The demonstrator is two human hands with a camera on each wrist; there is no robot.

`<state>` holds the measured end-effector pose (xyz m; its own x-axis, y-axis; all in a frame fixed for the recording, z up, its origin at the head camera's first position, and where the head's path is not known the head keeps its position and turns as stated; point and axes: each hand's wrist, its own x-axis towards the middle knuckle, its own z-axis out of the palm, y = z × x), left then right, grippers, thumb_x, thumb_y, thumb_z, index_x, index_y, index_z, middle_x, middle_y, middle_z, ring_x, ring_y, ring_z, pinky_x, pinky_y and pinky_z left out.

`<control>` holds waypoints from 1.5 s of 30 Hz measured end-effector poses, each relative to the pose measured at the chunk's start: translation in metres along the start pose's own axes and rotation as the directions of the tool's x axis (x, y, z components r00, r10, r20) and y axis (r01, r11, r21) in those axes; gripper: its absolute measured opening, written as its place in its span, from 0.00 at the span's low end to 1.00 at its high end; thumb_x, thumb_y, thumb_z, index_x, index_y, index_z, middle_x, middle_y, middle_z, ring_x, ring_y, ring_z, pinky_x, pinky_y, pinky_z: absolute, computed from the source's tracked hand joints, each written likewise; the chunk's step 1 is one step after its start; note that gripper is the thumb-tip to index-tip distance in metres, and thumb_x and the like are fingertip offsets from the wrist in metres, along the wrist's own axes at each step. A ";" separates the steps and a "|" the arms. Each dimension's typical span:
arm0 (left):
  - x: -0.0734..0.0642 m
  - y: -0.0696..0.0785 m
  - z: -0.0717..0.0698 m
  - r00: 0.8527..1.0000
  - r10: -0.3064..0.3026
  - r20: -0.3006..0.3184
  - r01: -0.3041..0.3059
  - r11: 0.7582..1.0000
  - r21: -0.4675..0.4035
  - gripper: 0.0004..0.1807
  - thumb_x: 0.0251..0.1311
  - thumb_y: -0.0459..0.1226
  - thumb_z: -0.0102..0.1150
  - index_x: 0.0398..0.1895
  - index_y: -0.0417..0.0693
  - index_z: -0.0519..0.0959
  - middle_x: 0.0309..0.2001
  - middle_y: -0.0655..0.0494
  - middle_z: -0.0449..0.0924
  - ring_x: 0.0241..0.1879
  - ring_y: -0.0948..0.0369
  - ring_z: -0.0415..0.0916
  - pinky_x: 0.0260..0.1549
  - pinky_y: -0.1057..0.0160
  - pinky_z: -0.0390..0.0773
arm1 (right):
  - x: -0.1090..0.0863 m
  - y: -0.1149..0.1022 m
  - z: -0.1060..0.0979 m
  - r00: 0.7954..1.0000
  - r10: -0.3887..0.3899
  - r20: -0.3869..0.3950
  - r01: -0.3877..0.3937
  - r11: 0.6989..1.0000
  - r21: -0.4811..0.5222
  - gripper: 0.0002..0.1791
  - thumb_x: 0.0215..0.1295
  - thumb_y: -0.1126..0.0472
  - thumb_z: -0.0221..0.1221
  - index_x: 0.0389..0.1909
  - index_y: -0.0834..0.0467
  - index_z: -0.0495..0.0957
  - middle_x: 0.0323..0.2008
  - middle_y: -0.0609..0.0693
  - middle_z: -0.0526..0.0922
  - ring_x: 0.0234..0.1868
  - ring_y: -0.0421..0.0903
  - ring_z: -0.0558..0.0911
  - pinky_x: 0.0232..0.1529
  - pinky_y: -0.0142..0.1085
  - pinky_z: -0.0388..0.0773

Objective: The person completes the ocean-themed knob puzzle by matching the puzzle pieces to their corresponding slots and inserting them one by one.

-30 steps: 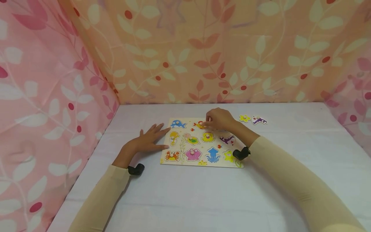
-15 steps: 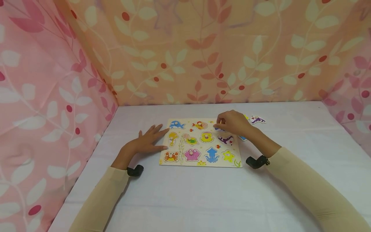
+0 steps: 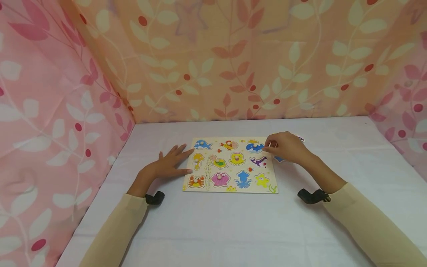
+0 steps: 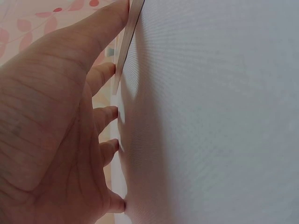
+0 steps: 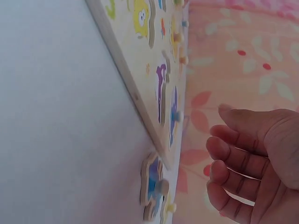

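A wooden knob puzzle board point(image 3: 258, 189) with sea-animal pictures lies flat on the table. My left hand point(image 3: 168, 164) rests beside it, fingers spread, with the thumb and a fingertip touching its left edge. Over the board's upper right corner hovers my right hand point(image 3: 288, 147), loosely curled; in the right wrist view nothing is between its fingers. Just left of it sits a knobbed blue whale piece point(image 3: 255, 147). Loose by the right edge lies a blue piece point(image 5: 152, 179), mostly covered by the right hand in the head view. Knobless slots show a purple dolphin point(image 3: 258, 161), squid point(image 3: 243, 179) and starfish point(image 3: 262, 180).
Behind the right hand a loose purple piece point(image 3: 299, 138) peeks out. A yellow piece point(image 5: 164, 212) lies near the blue one in the right wrist view. White cloth point(image 3: 213, 230) covers the table; floral curtains point(image 3: 200, 59) stand behind and at the sides.
My right hand has moved right along the board's top row, from the fish piece past the whale piece to the right edge, uncovering the whale. The left hand has stayed in place.
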<state>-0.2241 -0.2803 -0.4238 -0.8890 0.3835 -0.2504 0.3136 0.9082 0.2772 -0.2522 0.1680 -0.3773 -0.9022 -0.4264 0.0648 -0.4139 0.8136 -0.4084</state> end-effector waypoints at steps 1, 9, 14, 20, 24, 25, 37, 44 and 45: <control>0.001 0.000 0.000 1.000 -0.001 -0.002 0.001 1.000 0.003 0.52 0.57 0.74 0.51 0.82 0.74 0.46 0.83 0.53 0.34 0.80 0.43 0.28 0.63 0.20 0.31 | -0.002 0.003 -0.001 1.000 0.002 -0.001 -0.002 1.000 0.003 0.10 0.64 0.53 0.69 0.38 0.56 0.86 0.25 0.46 0.80 0.30 0.47 0.75 0.30 0.39 0.70; 0.000 0.002 0.000 1.000 0.004 -0.009 -0.004 1.000 -0.012 0.51 0.58 0.73 0.53 0.82 0.73 0.47 0.83 0.53 0.35 0.80 0.43 0.28 0.63 0.20 0.30 | -0.016 0.026 -0.005 0.999 0.045 0.008 -0.046 0.997 0.056 0.06 0.65 0.58 0.69 0.38 0.56 0.86 0.25 0.47 0.79 0.31 0.48 0.74 0.31 0.38 0.71; -0.003 0.003 0.000 1.000 -0.005 -0.005 0.005 1.000 0.001 0.52 0.58 0.73 0.53 0.82 0.73 0.47 0.83 0.52 0.35 0.80 0.43 0.28 0.63 0.20 0.30 | -0.020 0.035 -0.006 0.997 0.079 0.012 -0.080 0.995 0.058 0.06 0.66 0.58 0.68 0.39 0.55 0.87 0.27 0.47 0.80 0.33 0.49 0.74 0.32 0.39 0.71; -0.003 0.003 0.001 1.000 0.001 -0.011 -0.001 1.000 0.006 0.51 0.58 0.72 0.53 0.82 0.73 0.46 0.83 0.52 0.36 0.80 0.42 0.29 0.63 0.20 0.31 | -0.023 0.043 -0.005 0.997 0.081 -0.002 -0.081 0.996 0.033 0.09 0.63 0.58 0.70 0.42 0.56 0.88 0.28 0.47 0.80 0.33 0.49 0.74 0.32 0.39 0.71; -0.004 0.004 -0.001 1.000 0.007 -0.016 -0.007 1.000 -0.002 0.51 0.59 0.71 0.53 0.82 0.72 0.47 0.83 0.51 0.36 0.80 0.41 0.29 0.63 0.19 0.31 | -0.023 0.046 -0.005 0.998 0.070 0.005 -0.070 0.998 0.009 0.11 0.61 0.58 0.72 0.44 0.56 0.88 0.28 0.47 0.80 0.33 0.49 0.75 0.33 0.40 0.71; -0.004 0.004 -0.002 1.000 0.009 -0.018 -0.009 1.000 -0.004 0.51 0.59 0.71 0.54 0.82 0.71 0.48 0.83 0.50 0.36 0.80 0.41 0.29 0.63 0.19 0.31 | -0.023 0.047 -0.005 0.997 0.072 0.006 -0.072 0.997 0.002 0.11 0.61 0.58 0.72 0.43 0.56 0.88 0.29 0.47 0.80 0.33 0.49 0.75 0.34 0.40 0.71; -0.005 0.004 -0.001 1.000 0.010 -0.009 -0.010 1.000 -0.015 0.51 0.59 0.71 0.53 0.82 0.72 0.47 0.83 0.51 0.36 0.80 0.42 0.29 0.63 0.20 0.30 | -0.021 0.053 -0.001 0.996 0.070 0.047 -0.069 0.997 -0.039 0.08 0.61 0.63 0.71 0.41 0.57 0.89 0.28 0.47 0.82 0.34 0.49 0.76 0.37 0.43 0.73; -0.003 0.003 -0.001 1.000 0.010 -0.022 -0.010 1.000 -0.004 0.51 0.58 0.72 0.54 0.82 0.72 0.47 0.83 0.51 0.37 0.80 0.41 0.29 0.63 0.19 0.30 | -0.020 0.053 0.002 0.996 0.053 0.071 -0.051 0.998 -0.030 0.12 0.62 0.61 0.71 0.47 0.54 0.89 0.31 0.45 0.83 0.37 0.48 0.76 0.38 0.41 0.75; -0.003 0.003 -0.001 1.000 0.010 -0.022 -0.010 1.000 -0.004 0.51 0.59 0.72 0.54 0.82 0.72 0.47 0.83 0.51 0.37 0.80 0.41 0.29 0.63 0.19 0.30 | -0.020 0.053 0.002 0.996 0.052 0.072 -0.050 0.998 -0.030 0.11 0.62 0.61 0.71 0.46 0.53 0.89 0.31 0.45 0.83 0.37 0.47 0.76 0.38 0.41 0.75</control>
<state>-0.2209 -0.2790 -0.4215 -0.8929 0.3890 -0.2269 0.3216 0.9035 0.2832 -0.2557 0.2187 -0.4025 -0.9114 -0.4110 -0.0218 -0.3720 0.8453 -0.3834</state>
